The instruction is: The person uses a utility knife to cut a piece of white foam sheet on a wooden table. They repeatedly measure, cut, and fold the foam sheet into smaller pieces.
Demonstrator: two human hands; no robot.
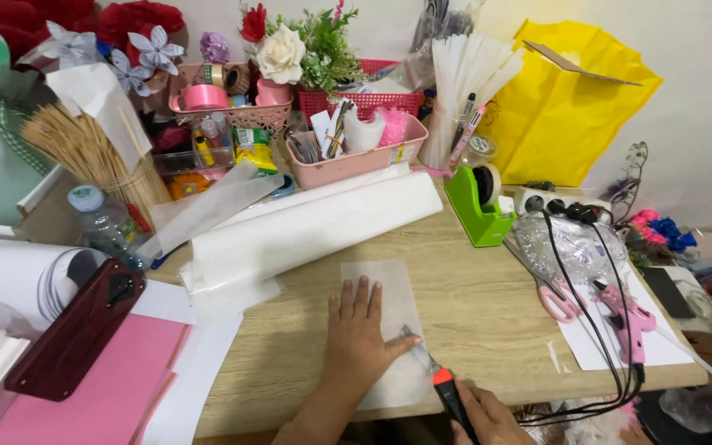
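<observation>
Translucent paper sheet point(389, 330) lies under flat left hand point(358, 334); right hand point(488, 416) grip pinches knife point(442, 383).

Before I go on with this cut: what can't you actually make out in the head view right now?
- Head view: the right hand is cut off by the bottom edge.
- Head view: the cutter blade tip is too small and blurred to tell where it meets the translucent sheet.
- Head view: the left hand covers the sheet's middle.
- Head view: the sheet's near edge fades against the table.
</observation>
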